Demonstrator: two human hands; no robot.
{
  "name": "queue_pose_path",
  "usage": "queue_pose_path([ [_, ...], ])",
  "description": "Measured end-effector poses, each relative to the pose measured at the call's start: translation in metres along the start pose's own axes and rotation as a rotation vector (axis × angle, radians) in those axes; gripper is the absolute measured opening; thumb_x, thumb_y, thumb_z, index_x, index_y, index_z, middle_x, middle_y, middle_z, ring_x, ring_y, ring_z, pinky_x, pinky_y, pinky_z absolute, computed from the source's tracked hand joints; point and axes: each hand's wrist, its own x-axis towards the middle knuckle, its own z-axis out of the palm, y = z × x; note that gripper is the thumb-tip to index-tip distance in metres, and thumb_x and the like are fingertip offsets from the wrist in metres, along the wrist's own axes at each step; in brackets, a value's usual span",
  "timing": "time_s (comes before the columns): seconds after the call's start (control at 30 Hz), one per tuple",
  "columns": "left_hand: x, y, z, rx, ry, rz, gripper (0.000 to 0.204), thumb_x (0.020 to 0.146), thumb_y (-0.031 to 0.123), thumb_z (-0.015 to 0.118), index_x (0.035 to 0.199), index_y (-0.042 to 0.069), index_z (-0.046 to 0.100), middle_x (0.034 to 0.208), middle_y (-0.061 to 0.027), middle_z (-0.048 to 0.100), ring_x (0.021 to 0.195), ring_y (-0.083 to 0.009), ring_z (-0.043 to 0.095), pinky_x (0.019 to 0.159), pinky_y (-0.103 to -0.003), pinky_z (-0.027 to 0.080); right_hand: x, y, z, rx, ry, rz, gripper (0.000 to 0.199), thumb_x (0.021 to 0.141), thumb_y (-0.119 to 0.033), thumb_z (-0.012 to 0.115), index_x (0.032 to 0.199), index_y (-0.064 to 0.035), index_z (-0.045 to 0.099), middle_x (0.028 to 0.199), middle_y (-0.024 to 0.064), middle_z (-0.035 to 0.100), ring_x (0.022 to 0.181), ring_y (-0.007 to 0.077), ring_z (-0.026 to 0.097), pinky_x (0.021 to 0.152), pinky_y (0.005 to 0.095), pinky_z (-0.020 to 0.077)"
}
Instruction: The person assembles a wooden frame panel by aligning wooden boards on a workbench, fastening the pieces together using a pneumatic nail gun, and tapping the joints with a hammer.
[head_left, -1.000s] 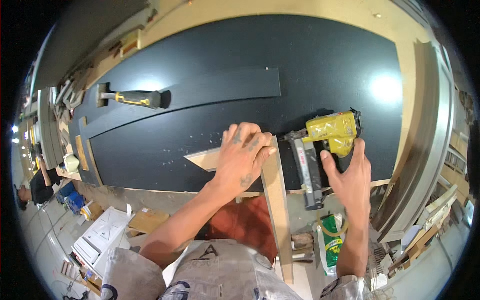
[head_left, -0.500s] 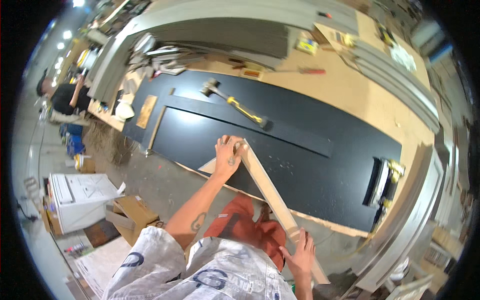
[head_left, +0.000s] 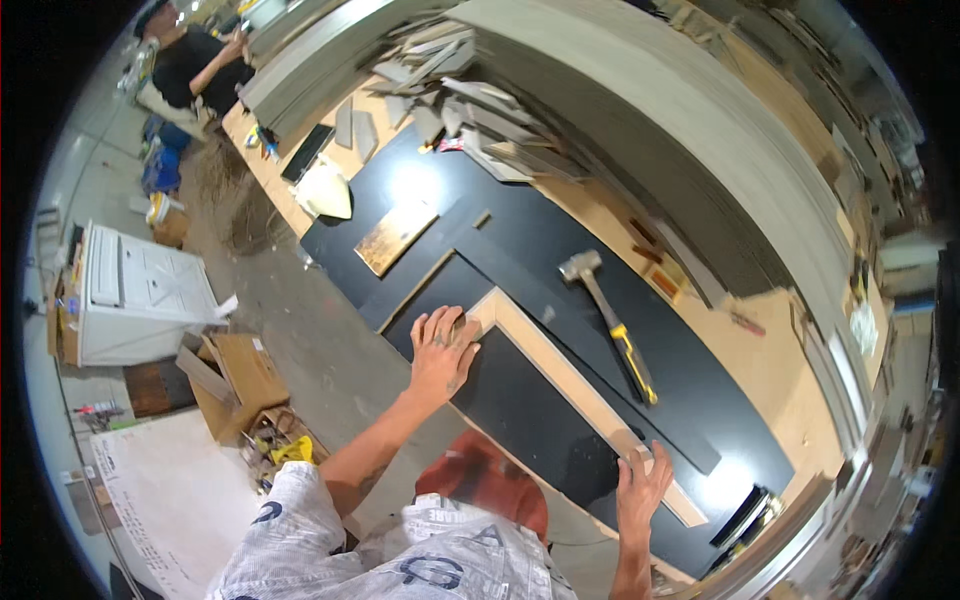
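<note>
On black panel (head_left: pixel 520 400) | both hands flat, open, on wooden strip (head_left: pixel 570 375) | hammer (head_left: pixel 610 320) just beside

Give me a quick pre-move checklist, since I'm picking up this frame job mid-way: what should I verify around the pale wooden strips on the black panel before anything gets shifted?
1. Left hand flat on the corner where the pale wooden strips meet: ok.
2. Right hand on the far end of the long strip: ok.
3. Corner joint closed, no gap: cannot tell, the left hand covers part of it.
4. Strips lying flat on the glossy black panel: ok.
5. Yellow-handled hammer with grey metal head clear of the strips: ok, it lies apart on the panel.
6. Either hand's grip closed around a strip: not ok, both only press down.
</note>
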Motion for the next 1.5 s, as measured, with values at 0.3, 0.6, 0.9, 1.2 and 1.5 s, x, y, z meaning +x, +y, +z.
queue_pose_path([
  [0.3,0.04,-0.067,-0.019,-0.01,0.034,-0.181,0.036,0.085,0.016,0.073,0.12,0.014,0.063,0.141,-0.0167,0.047,0.135,-0.0368,0.041,0.112,-0.06,0.024,0.081,-0.049,0.044,0.077,-0.045,-0.075,0.023,0.081,-0.007,0.078,0.101,-0.0024,0.067,0.095,0.014,0.064,0.086,0.034,0.062,0.075,0.0428,0.0522],
  [0.6,0.055,-0.067,-0.023,-0.116,0.001,-0.244,0.033,0.081,0.021,0.075,0.112,0.013,0.067,0.143,-0.0211,0.048,0.136,-0.0409,0.041,0.113,-0.057,0.023,0.138,-0.11,-0.005,-0.006,-0.236,-0.138,0.013,0.083,-0.005,0.072,0.095,-0.0059,0.07,0.08,0.0092,0.069,0.071,0.0277,0.066,0.061,0.0407,0.052],
  [0.9,0.08,-0.08,-0.036,-0.225,-0.124,-0.224,0.042,0.098,0.026,0.059,0.13,-0.001,0.056,0.145,-0.0267,0.04,0.133,-0.0453,0.037,0.111,-0.056,0.027,0.323,-0.036,-0.202,-0.239,0.429,0.025,0.046,0.08,-0.02,0.08,0.122,-0.0062,0.065,0.122,0.0154,0.064,0.107,0.0342,0.061,0.093,0.0461,0.0464],
  [1.2,0.14,-0.069,-0.053,-0.311,-0.04,-0.066,0.033,0.093,0.014,0.066,0.121,-0.003,0.059,0.134,-0.0234,0.052,0.122,-0.0429,0.049,0.104,-0.05,0.038,0.22,-0.01,-0.125,-0.153,0.558,0.055,0.035,0.083,-0.006,0.073,0.118,-0.0019,0.065,0.118,0.0169,0.064,0.107,0.0355,0.061,0.094,0.0474,0.046],
  [1.5,0.309,-0.041,0.017,-0.029,0.05,0.43,0.035,0.087,0.018,0.069,0.117,0.002,0.063,0.124,-0.0188,0.061,0.119,-0.0392,0.055,0.102,-0.05,0.04,0.04,0.106,-0.06,0.048,0.195,0.527,0.013,0.087,-0.003,0.067,0.099,0.002,0.069,0.097,0.0185,0.067,0.087,0.036,0.067,0.074,0.0413,0.0537],
])
